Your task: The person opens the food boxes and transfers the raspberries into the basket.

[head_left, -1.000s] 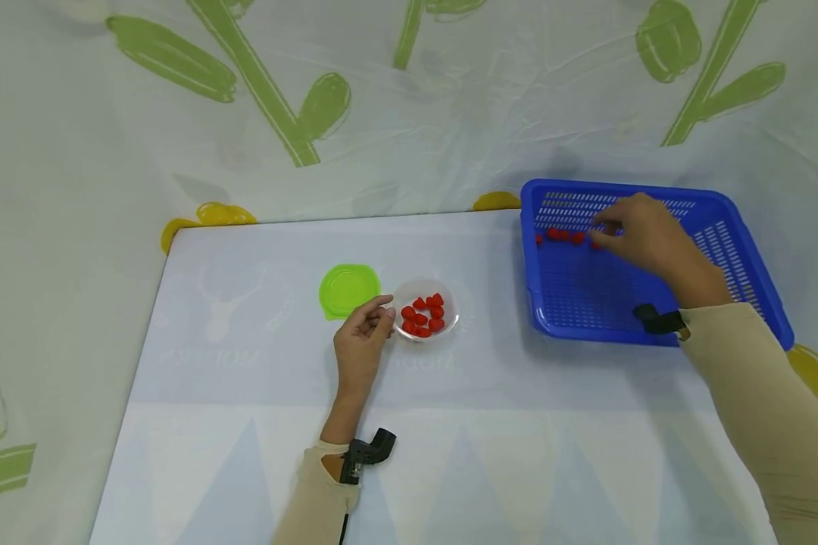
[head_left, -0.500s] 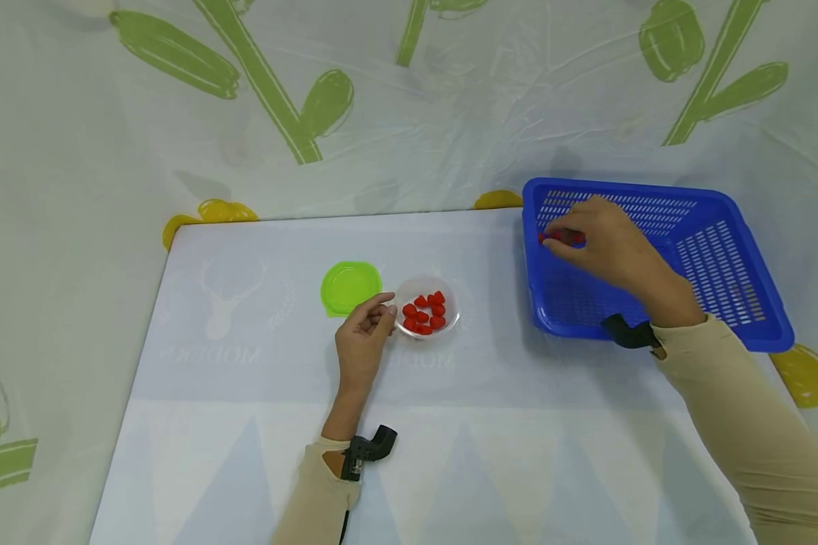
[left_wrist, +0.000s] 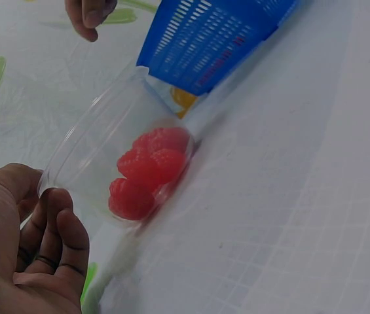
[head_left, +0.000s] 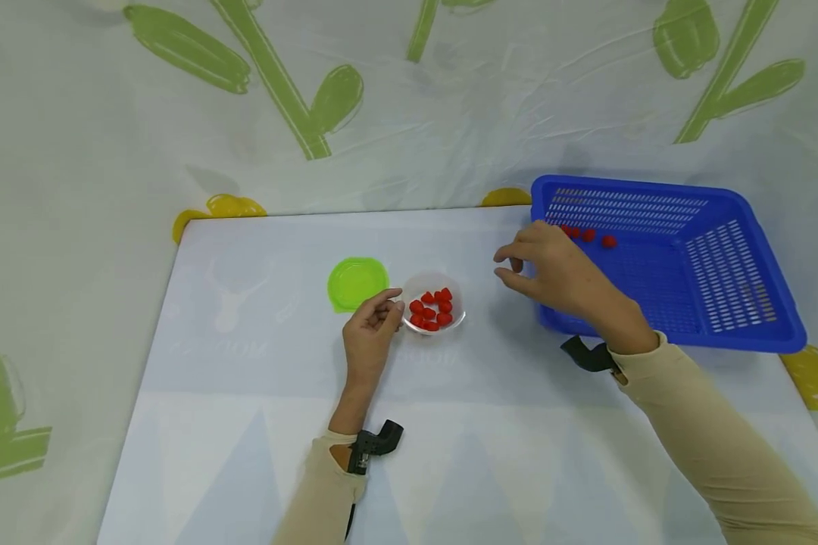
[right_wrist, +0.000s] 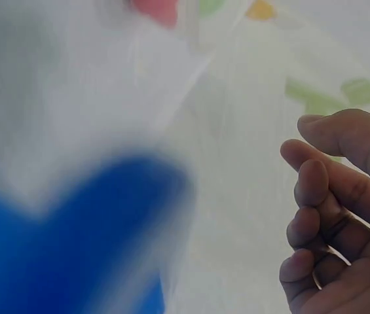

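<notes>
A clear plastic bowl with several red raspberries in it stands on the white tabletop. My left hand pinches the bowl's rim on its left side, the other fingers curled beside it. Between bowl and basket, my right hand is in the air over the left rim of the blue basket. Its thumb and loosely bent fingers hold nothing, as the right wrist view shows. Several more raspberries lie in the basket along the back, partly covered by the right hand.
A bright green lid lies just left of the bowl, close behind my left fingers. The basket occupies the right end of the table. Behind the table rises a white sheet printed with green plants.
My right hand has moved left across the basket to its left rim, uncovering some raspberries there. The left hand keeps its grip on the bowl. The head view has shifted slightly.
</notes>
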The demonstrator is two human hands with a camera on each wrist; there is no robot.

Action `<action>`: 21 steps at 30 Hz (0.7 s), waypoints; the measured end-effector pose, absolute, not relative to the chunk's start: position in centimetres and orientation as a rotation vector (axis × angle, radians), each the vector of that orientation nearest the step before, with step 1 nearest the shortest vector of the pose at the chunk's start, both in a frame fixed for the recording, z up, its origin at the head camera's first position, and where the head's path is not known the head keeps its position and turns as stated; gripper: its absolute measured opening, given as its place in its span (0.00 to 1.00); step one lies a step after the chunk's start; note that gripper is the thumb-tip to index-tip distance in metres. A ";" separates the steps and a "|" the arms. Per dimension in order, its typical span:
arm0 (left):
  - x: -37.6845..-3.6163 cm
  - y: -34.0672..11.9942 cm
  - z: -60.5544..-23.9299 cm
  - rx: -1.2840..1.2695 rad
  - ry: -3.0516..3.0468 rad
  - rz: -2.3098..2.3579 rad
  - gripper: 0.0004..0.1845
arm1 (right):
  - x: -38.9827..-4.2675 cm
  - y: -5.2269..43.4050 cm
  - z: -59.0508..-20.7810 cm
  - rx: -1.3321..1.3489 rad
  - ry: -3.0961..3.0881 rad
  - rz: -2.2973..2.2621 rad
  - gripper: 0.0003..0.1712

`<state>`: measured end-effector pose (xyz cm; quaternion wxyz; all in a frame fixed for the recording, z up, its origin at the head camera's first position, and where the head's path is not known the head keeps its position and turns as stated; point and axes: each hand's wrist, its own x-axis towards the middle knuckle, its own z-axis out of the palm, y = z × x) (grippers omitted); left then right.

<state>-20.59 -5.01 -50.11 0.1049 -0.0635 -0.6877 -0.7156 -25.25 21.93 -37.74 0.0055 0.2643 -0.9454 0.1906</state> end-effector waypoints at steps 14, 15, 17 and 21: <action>-20.9 -4.5 -53.3 -0.146 -2.059 -2.089 0.13 | -25.3 17.9 -41.5 1.157 -2.866 0.406 0.13; -21.0 -4.6 -53.5 -0.142 -2.058 -2.084 0.13 | -25.4 17.6 -41.8 1.168 -2.872 0.391 0.13; -21.1 -4.8 -53.6 -0.139 -2.051 -2.082 0.13 | -25.6 17.1 -42.2 1.184 -2.885 0.356 0.12; -21.3 -5.0 -53.5 -0.156 -2.037 -2.097 0.12 | -25.9 16.3 -42.9 1.189 -2.891 0.249 0.10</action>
